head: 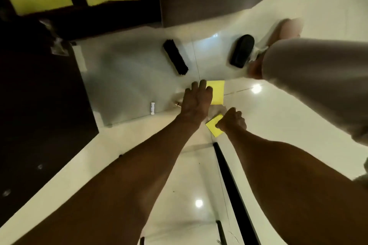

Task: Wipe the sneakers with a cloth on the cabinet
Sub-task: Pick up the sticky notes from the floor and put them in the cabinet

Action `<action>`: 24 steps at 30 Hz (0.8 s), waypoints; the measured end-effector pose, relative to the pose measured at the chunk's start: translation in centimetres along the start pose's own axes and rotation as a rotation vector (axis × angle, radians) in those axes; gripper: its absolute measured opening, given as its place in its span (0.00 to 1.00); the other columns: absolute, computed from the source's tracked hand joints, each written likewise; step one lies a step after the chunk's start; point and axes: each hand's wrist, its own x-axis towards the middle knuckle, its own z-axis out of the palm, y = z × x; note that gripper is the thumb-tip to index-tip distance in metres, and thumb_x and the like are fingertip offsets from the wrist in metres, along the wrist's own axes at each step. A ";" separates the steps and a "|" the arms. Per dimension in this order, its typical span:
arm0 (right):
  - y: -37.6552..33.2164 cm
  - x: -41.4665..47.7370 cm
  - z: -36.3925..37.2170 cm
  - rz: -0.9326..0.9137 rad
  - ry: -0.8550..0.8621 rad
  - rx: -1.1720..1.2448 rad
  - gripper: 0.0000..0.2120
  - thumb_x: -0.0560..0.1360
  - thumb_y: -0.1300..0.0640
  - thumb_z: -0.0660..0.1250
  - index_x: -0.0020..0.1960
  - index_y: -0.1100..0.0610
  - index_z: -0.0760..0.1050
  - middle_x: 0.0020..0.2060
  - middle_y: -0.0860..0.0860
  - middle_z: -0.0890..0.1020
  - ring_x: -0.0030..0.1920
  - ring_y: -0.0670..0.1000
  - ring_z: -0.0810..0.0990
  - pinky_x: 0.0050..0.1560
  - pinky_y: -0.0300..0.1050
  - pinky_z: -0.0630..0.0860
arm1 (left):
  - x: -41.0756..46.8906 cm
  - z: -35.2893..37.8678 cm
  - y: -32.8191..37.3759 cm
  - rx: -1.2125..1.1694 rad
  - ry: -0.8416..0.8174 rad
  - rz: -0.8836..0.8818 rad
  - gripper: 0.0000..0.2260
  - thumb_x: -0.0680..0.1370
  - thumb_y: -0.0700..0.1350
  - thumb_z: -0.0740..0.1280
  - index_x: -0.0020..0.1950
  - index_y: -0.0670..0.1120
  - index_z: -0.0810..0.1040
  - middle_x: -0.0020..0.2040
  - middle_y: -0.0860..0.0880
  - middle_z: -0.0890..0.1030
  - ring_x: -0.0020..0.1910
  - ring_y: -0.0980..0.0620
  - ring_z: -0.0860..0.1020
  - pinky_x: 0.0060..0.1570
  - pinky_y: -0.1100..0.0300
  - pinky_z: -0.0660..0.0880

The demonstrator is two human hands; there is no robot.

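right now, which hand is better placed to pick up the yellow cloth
Right. The right hand grips the yellow cloth at its near edge; the left hand lies open, fingers straight, holding nothing.

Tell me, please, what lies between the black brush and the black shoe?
In the head view, only bare glossy floor separates the brush and the shoe.

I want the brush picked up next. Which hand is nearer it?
Left. The left hand lies just short of the brush; the right hand is farther back, gripping a yellow cloth.

Left hand (196,103) presses yellow cloth (218,91); right hand (232,120) pinches it.
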 end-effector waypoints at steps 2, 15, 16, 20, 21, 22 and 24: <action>0.2 0.3 2.2 0.014 0.024 -0.020 0.29 0.77 0.51 0.71 0.73 0.56 0.64 0.66 0.56 0.72 0.66 0.60 0.75 0.60 0.53 0.75 | 1.6 0.6 0.4 0.131 0.010 0.058 0.18 0.80 0.39 0.64 0.70 0.46 0.70 0.73 0.44 0.66 0.70 0.41 0.68 0.60 0.48 0.71; 0.5 1.8 4.2 -0.013 0.040 -0.183 0.26 0.75 0.44 0.72 0.69 0.54 0.73 0.63 0.54 0.75 0.65 0.58 0.72 0.57 0.50 0.70 | 4.7 2.3 0.0 0.183 -0.023 0.011 0.20 0.78 0.40 0.65 0.69 0.48 0.72 0.60 0.47 0.78 0.57 0.47 0.78 0.49 0.53 0.76; 0.2 1.6 4.0 0.000 0.030 -0.157 0.22 0.78 0.47 0.70 0.68 0.54 0.74 0.63 0.54 0.77 0.64 0.58 0.74 0.57 0.49 0.70 | 4.7 2.0 -0.1 0.156 -0.065 -0.014 0.18 0.79 0.39 0.64 0.69 0.47 0.71 0.61 0.46 0.77 0.60 0.45 0.77 0.52 0.51 0.74; -1.6 0.2 1.4 0.035 -0.004 -0.012 0.16 0.79 0.60 0.66 0.66 0.59 0.76 0.61 0.56 0.81 0.62 0.58 0.80 0.53 0.48 0.75 | 3.6 -0.5 -1.2 -0.115 -0.092 -0.063 0.11 0.82 0.38 0.60 0.63 0.43 0.75 0.63 0.42 0.73 0.61 0.39 0.74 0.52 0.51 0.68; -2.2 -0.3 0.2 0.018 0.009 0.030 0.16 0.79 0.61 0.66 0.67 0.59 0.75 0.63 0.56 0.80 0.63 0.58 0.80 0.54 0.49 0.76 | 3.0 -1.7 -1.6 -0.137 -0.085 -0.094 0.12 0.82 0.39 0.60 0.64 0.43 0.75 0.64 0.41 0.73 0.62 0.39 0.75 0.54 0.50 0.69; -2.9 -0.8 -0.9 0.000 0.024 0.068 0.17 0.79 0.61 0.65 0.68 0.59 0.73 0.64 0.56 0.79 0.64 0.58 0.79 0.56 0.50 0.76 | 2.3 -2.9 -2.1 -0.155 -0.076 -0.127 0.13 0.82 0.40 0.61 0.66 0.43 0.75 0.66 0.41 0.73 0.63 0.38 0.74 0.57 0.50 0.71; -4.2 -2.2 -3.4 -0.072 0.026 0.131 0.21 0.79 0.61 0.67 0.70 0.59 0.69 0.66 0.57 0.77 0.66 0.59 0.77 0.60 0.52 0.76 | 0.7 -5.6 -3.2 -0.254 -0.070 -0.255 0.15 0.83 0.43 0.59 0.69 0.44 0.74 0.69 0.41 0.73 0.67 0.38 0.74 0.62 0.50 0.71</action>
